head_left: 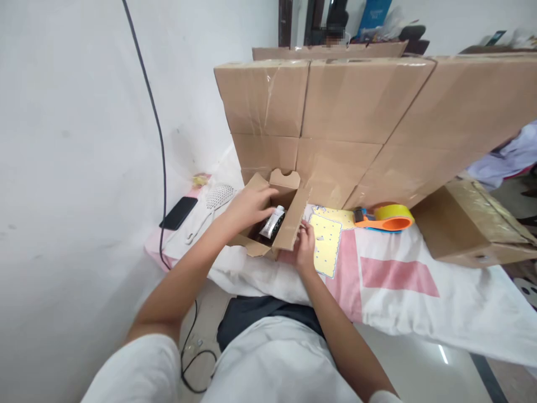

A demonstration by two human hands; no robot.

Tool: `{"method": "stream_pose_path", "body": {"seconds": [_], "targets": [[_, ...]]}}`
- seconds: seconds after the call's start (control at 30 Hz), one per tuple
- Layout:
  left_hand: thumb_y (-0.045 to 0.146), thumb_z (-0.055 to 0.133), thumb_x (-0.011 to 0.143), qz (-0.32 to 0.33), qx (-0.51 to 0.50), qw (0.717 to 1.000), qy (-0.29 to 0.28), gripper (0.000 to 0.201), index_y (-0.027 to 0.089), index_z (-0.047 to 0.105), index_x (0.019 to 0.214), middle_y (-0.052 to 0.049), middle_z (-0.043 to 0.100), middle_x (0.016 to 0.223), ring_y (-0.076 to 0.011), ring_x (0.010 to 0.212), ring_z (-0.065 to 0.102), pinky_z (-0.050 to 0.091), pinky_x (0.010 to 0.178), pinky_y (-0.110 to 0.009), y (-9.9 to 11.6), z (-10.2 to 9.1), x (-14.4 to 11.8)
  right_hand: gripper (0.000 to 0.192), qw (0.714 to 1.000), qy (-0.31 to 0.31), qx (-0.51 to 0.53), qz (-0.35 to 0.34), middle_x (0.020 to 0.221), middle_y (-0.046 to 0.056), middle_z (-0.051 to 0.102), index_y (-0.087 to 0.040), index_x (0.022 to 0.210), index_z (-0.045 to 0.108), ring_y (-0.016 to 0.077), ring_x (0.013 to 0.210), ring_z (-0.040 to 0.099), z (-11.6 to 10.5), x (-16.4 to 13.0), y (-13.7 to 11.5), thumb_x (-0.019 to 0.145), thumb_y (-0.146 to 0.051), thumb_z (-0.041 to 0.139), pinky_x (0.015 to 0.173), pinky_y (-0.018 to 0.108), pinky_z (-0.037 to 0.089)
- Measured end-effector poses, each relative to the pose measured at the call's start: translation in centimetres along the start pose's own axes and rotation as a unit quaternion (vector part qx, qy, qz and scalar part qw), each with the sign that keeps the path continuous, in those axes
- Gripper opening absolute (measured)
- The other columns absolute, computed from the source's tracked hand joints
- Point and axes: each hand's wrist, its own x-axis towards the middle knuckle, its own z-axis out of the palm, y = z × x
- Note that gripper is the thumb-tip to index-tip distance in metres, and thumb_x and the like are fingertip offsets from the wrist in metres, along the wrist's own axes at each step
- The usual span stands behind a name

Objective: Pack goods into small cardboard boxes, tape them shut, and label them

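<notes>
A small open cardboard box [289,224] stands on the cloth-covered table, its flaps raised. Inside lies a silver-and-black tube [272,223] with a white cap, which looks like a squeeze tube; I cannot read its label. My left hand [253,205] reaches over the box's left side, thumb and fingers apart near the tube, with nothing visible between them. On the other side, my right hand [305,246] has its fingers curled against the box's right flap and wall. Part of the box's inside is hidden by the left hand and flaps.
A tall cardboard panel [344,106] rises behind the box. To the right are yellow dotted cards [326,243], an orange tape dispenser [384,224] with yellow tape, and a larger carton [465,224]. A black phone [179,213], a white perforated object [220,196] and a hanging cable [153,106] are left.
</notes>
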Motion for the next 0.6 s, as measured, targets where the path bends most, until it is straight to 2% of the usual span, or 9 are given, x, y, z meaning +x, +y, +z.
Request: {"method": "stream_pose_path", "body": {"seconds": [0.07,0.13,0.2,0.27,0.33,0.4,0.47,0.53,0.6], "targets": [[0.049,0.065,0.091,-0.112,-0.029,0.981,0.155,0.061,0.03,0.054,0.148,-0.01,0.053,0.156,-0.0362,0.146,0.049,0.044,0.119,-0.049,-1.3,-0.8,-4.3,0.046,0.999,0.009,0.05,-0.013,0.139,0.014,0.058,-0.023,0.13,0.055,0.0254,0.127,0.06,-0.2,1.4,-1.2,0.096,-0.055,0.048,0.106,0.046,0.051],[0.052,0.071,0.087,-0.211,-0.124,0.948,0.203,0.072,0.032,0.048,0.152,-0.012,0.054,0.156,-0.0363,0.138,0.058,0.052,0.111,-0.05,-2.6,-0.2,-8.2,0.046,0.997,0.011,0.067,-0.036,0.145,0.013,0.056,-0.024,0.131,0.056,0.0249,0.132,0.059,-0.5,3.1,-2.8,0.097,-0.055,0.049,0.109,0.047,0.049],[0.056,0.07,0.086,-0.26,-0.249,0.909,0.211,0.077,0.034,0.043,0.154,-0.015,0.059,0.149,-0.0344,0.123,0.069,0.06,0.1,-0.049,-3.4,1.5,-11.0,0.044,0.998,0.016,0.041,-0.046,0.14,0.011,0.062,-0.024,0.126,0.061,0.0244,0.132,0.059,-0.9,4.7,-4.4,0.097,-0.055,0.051,0.114,0.048,0.045],[0.067,0.063,0.087,-0.247,-0.348,0.877,0.223,0.081,0.033,0.038,0.157,-0.016,0.06,0.147,-0.0329,0.121,0.071,0.061,0.098,-0.049,-3.4,3.8,-12.4,0.042,0.999,0.015,-0.013,-0.045,0.129,0.01,0.068,-0.022,0.117,0.068,0.0243,0.127,0.061,-1.2,6.0,-5.6,0.096,-0.055,0.052,0.118,0.049,0.041],[0.082,0.054,0.085,-0.198,-0.385,0.866,0.251,0.094,0.033,0.03,0.161,-0.017,0.053,0.154,-0.0336,0.132,0.064,0.056,0.107,-0.05,-2.9,6.4,-12.6,0.043,0.998,-0.003,-0.041,-0.038,0.123,0.009,0.072,-0.021,0.11,0.072,0.0249,0.124,0.062,-1.2,7.2,-5.9,0.095,-0.057,0.052,0.119,0.049,0.039],[0.097,0.051,0.071,-0.152,-0.38,0.869,0.279,0.117,0.034,0.02,0.164,-0.017,0.039,0.166,-0.035,0.147,0.051,0.05,0.116,-0.048,-2.4,8.8,-12.1,0.05,0.999,-0.044,-0.008,-0.012,0.126,0.009,0.072,-0.022,0.111,0.072,0.0263,0.126,0.062,-1.1,8.5,-5.4,0.092,-0.065,0.053,0.116,0.049,0.042],[0.104,0.055,0.056,-0.115,-0.374,0.865,0.314,0.138,0.032,0.013,0.166,-0.019,0.028,0.171,-0.0375,0.155,0.038,0.045,0.12,-0.048,-2.1,10.8,-11.3,0.061,0.993,-0.098,0.053,0.032,0.134,0.009,0.07,-0.024,0.115,0.07,0.0282,0.13,0.062,-0.6,10.0,-4.8,0.086,-0.075,0.055,0.112,0.05,0.046],[0.101,0.06,0.055,-0.088,-0.404,0.841,0.348,0.143,0.028,0.009,0.167,-0.023,0.029,0.169,-0.0398,0.154,0.039,0.044,0.119,-0.051,-2.2,12.2,-10.4,0.067,0.982,-0.146,0.104,0.064,0.14,0.006,0.068,-0.028,0.119,0.068,0.0291,0.135,0.059,0.1,11.4,-4.2,0.081,-0.082,0.056,0.113,0.05,0.047],[0.094,0.063,0.066,-0.076,-0.449,0.809,0.371,0.136,0.023,0.006,0.168,-0.027,0.041,0.161,-0.0387,0.145,0.05,0.047,0.115,-0.051,-2.2,13.0,-9.6,0.068,0.974,-0.172,0.13,0.07,0.141,0.004,0.068,-0.03,0.122,0.067,0.0287,0.14,0.056,0.8,12.4,-4.0,0.08,-0.083,0.057,0.118,0.05,0.043]]}}
